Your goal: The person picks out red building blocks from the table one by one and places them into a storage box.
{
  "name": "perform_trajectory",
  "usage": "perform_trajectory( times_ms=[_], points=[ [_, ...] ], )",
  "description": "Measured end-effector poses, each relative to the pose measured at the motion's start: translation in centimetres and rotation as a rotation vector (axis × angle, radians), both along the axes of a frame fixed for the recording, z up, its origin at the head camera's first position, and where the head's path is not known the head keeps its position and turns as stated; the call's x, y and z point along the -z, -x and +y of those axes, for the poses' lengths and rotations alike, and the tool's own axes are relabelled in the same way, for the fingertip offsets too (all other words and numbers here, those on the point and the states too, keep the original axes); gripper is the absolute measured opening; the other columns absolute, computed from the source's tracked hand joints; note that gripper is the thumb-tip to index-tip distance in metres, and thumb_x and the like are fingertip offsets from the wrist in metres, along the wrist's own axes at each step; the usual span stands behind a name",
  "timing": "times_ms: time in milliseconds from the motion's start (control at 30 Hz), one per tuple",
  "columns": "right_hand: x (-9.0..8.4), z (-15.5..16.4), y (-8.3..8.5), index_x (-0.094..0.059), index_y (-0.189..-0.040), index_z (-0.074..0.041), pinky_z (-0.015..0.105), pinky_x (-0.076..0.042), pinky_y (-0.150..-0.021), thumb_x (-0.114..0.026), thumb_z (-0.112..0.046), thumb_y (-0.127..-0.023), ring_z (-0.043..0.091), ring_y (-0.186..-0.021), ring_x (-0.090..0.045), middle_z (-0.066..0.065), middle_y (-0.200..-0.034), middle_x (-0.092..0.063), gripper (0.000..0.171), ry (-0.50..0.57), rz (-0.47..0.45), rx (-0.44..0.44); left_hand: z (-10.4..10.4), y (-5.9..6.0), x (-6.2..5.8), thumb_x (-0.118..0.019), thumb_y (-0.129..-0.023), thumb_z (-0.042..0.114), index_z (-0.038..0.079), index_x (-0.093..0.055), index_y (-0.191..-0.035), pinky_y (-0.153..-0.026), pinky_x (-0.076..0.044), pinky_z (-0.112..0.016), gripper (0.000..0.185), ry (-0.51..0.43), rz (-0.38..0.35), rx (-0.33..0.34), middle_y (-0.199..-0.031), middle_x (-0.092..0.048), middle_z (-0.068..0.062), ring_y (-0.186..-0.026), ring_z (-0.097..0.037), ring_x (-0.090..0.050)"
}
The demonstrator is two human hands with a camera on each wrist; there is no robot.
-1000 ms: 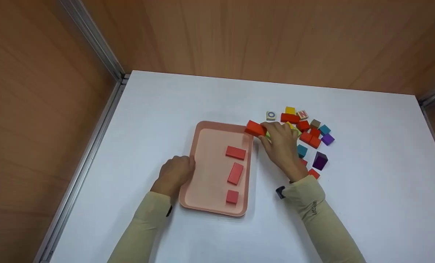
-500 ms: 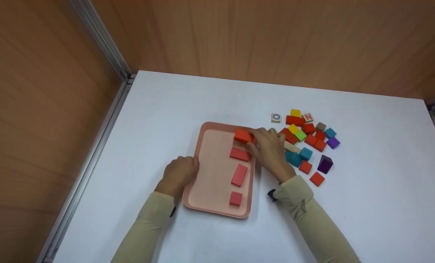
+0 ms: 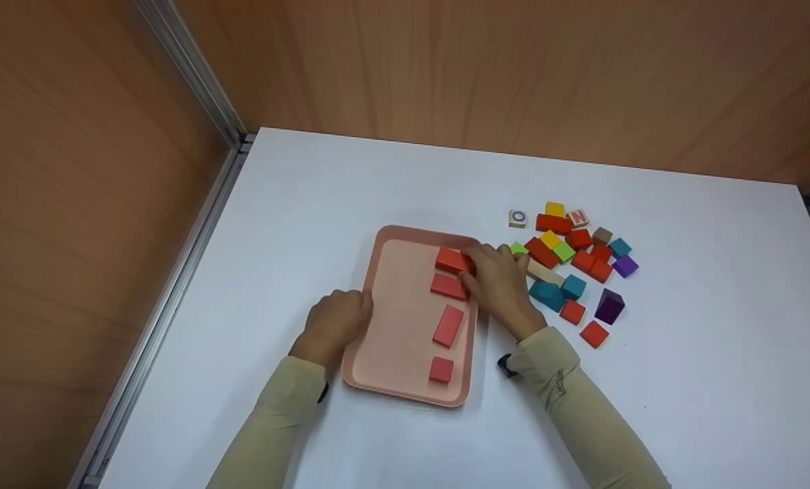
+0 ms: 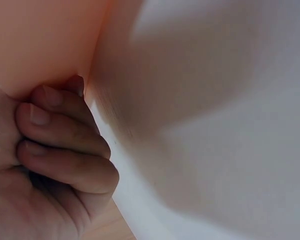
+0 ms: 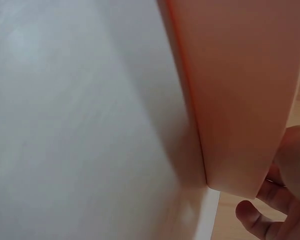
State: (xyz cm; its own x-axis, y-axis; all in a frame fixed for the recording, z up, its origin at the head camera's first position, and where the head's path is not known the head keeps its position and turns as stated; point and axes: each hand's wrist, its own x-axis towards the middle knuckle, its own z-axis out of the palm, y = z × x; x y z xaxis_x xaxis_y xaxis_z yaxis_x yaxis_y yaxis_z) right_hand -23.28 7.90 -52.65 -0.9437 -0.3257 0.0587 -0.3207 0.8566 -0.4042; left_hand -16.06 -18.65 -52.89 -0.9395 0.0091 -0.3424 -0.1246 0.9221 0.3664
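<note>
Red rectangular block (image 3: pixel 454 259): smooth, pinched by right hand (image 3: pixel 500 285), at far end of pink plastic tray (image 3: pixel 405 380), rounded corners; left hand (image 3: pixel 333 324), fingers curled, grips the tray's rim

The right hand (image 3: pixel 497 285) covers the right end of the red rectangular wooden block (image 3: pixel 452 260) at the far right corner of the flat pink plastic tray (image 3: pixel 391 312), so the fingers' hold on it cannot be made out. Both wrist views show only a blurred tray wall, cut off by the edges. The cream wooden bar (image 3: pixel 545 273) right of the tray is partly hidden.
</note>
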Motion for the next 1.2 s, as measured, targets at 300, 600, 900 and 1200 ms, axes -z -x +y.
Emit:
perform_trajectory(
  times_ms=[300,600,900,1200],
  points=[
    [-0.7,0.9,-0.6,-0.059,-0.138,-0.020,0.051,-0.028,-0.088,-0.075,-0.030,-0.091,0.028,-0.104,-0.052,0.010,-0.123,-0.065,0.050,0.038,0.004,0.024,0.2,0.0,0.2,-0.028,-0.108,0.032,0.003,-0.064,-0.081,-0.059,-0.047,-0.040,0.054,0.003,-0.015,-0.006,-0.068,-0.058,-0.007,-0.061,-0.023,-0.056],
    [-2.2,4.6,-2.3,-0.064,-0.132,-0.011,0.057,-0.026,-0.095,-0.078,-0.022,-0.088,0.030,-0.114,-0.053,0.010,-0.128,-0.065,0.047,0.151,0.144,0.044,0.0,0.1,0.2,-0.029,-0.108,0.033,0.002,-0.066,-0.087,-0.062,-0.047,-0.040,0.053,0.003,-0.034,-0.014,-0.070,-0.058,-0.008,-0.064,-0.024,-0.056],
    [-2.4,10.2,-3.6,-0.063,-0.132,-0.010,0.063,-0.023,-0.094,-0.079,-0.019,-0.088,0.035,-0.116,-0.051,0.014,-0.128,-0.064,0.048,0.116,0.120,0.167,-0.1,0.3,0.2,-0.028,-0.108,0.033,0.003,-0.065,-0.084,-0.060,-0.046,-0.040,0.053,-0.006,-0.049,0.004,-0.070,-0.059,-0.009,-0.064,-0.024,-0.057],
    [-1.9,14.9,-5.2,-0.067,-0.123,-0.008,0.066,-0.021,-0.095,-0.076,-0.018,-0.090,0.037,-0.107,-0.052,0.018,-0.116,-0.066,0.037,0.076,0.044,0.305,-0.2,0.3,0.2,-0.029,-0.108,0.032,0.001,-0.067,-0.087,-0.062,-0.048,-0.043,0.053,-0.003,-0.022,0.037,-0.072,-0.060,-0.010,-0.065,-0.025,-0.057]
  ],
)
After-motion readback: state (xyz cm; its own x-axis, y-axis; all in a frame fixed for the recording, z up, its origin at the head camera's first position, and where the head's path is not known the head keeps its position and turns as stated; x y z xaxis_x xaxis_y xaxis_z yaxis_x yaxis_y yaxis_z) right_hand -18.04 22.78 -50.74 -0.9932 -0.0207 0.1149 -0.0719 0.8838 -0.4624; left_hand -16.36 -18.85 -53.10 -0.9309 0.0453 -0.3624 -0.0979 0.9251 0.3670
